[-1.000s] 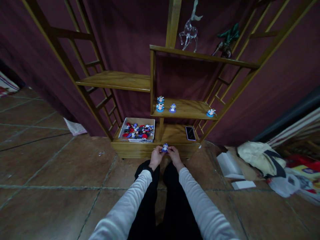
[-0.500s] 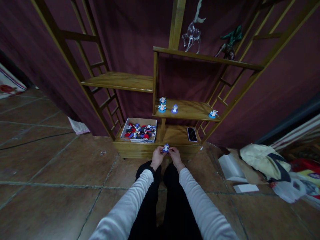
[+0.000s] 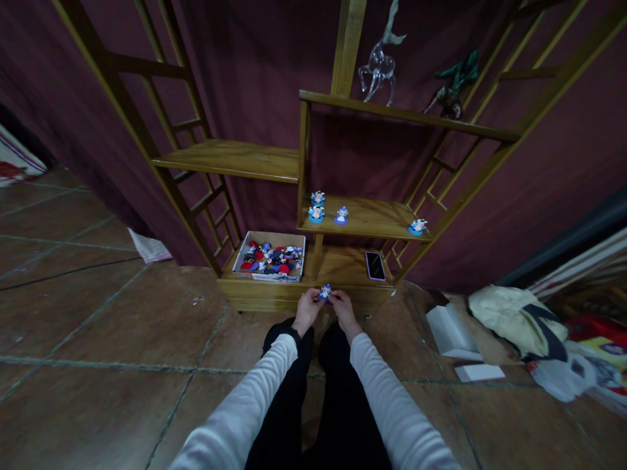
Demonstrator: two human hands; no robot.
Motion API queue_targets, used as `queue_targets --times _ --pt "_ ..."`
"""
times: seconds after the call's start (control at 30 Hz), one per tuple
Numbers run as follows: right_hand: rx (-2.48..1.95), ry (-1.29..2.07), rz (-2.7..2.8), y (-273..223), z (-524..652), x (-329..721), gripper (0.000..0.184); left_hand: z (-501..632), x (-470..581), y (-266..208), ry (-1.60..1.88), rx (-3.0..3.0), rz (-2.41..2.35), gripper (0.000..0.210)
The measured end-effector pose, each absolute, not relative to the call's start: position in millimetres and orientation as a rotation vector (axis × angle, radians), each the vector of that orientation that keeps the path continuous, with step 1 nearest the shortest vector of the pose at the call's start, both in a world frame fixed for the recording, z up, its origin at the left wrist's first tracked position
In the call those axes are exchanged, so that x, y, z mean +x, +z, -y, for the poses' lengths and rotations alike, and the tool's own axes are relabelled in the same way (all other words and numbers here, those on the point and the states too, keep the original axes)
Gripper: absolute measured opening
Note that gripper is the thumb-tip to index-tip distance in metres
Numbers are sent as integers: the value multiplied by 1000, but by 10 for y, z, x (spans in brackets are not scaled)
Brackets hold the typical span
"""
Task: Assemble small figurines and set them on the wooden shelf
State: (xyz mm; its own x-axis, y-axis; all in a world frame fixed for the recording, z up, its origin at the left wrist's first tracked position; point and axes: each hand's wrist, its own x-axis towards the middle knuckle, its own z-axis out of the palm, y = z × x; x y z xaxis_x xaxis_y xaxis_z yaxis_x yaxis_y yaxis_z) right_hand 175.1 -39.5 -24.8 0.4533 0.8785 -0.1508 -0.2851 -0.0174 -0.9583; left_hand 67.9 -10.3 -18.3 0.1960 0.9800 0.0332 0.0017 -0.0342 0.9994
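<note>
Between my two hands is a small purple and white figurine point(image 3: 325, 293) on a purple base, upright in front of the low shelf. The fingers of my left hand point(image 3: 308, 309) pinch its left side, and those of my right hand point(image 3: 343, 309) pinch the right side. A similar purple figurine point(image 3: 341, 215) stands on the middle shelf point(image 3: 377, 217). Left of it are two blue-based figurines, a front one point(image 3: 316, 214) and a rear one point(image 3: 318, 198); another blue-based figurine point(image 3: 418, 226) is at the shelf's right end.
An open cardboard box point(image 3: 237, 262) of jumbled red, purple and white figurines sits low on the left. A phone point(image 3: 375, 266) lies to its right. Above stand a glass deer point(image 3: 379, 68) and a green sculpture point(image 3: 458, 81). A pale bag point(image 3: 516, 320) and white box point(image 3: 453, 331) are on the floor.
My view has shifted very slightly. Both hands keep the purple figurine in nearly the same place, and the things on the shelves have not moved.
</note>
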Motion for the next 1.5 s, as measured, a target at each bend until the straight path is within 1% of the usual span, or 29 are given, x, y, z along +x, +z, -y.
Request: queue_targets --times 0.1,0.2,0.3,0.43,0.57,0.8,0.97,1.3,1.5 --pt "-1247 1020 615 -242 397 1751 17 107 677 -192 1051 1453 -1104 21" --pt "-1282 982 624 -240 394 1745 15 143 657 -136 980 1660 -1168 29" --pt "-1293 960 635 -244 386 1739 13 204 632 -31 852 1918 -1223 36" --pt "-1285 963 640 -273 368 1742 9 269 596 79 642 2181 -1274 39" --pt "-1284 990 644 -304 361 1759 9 314 590 101 553 2339 -1303 42" --pt "-1243 1022 603 -280 389 1786 14 396 626 56 595 2432 -1315 49" --pt "-1181 1052 627 -261 411 1795 17 414 613 57 514 2576 -1363 53" --pt "-1191 1065 646 -189 466 1778 21 470 567 148 381 2830 -1395 50" --pt "-1187 1077 708 -211 473 1803 22 497 548 212 357 2779 -1377 49"
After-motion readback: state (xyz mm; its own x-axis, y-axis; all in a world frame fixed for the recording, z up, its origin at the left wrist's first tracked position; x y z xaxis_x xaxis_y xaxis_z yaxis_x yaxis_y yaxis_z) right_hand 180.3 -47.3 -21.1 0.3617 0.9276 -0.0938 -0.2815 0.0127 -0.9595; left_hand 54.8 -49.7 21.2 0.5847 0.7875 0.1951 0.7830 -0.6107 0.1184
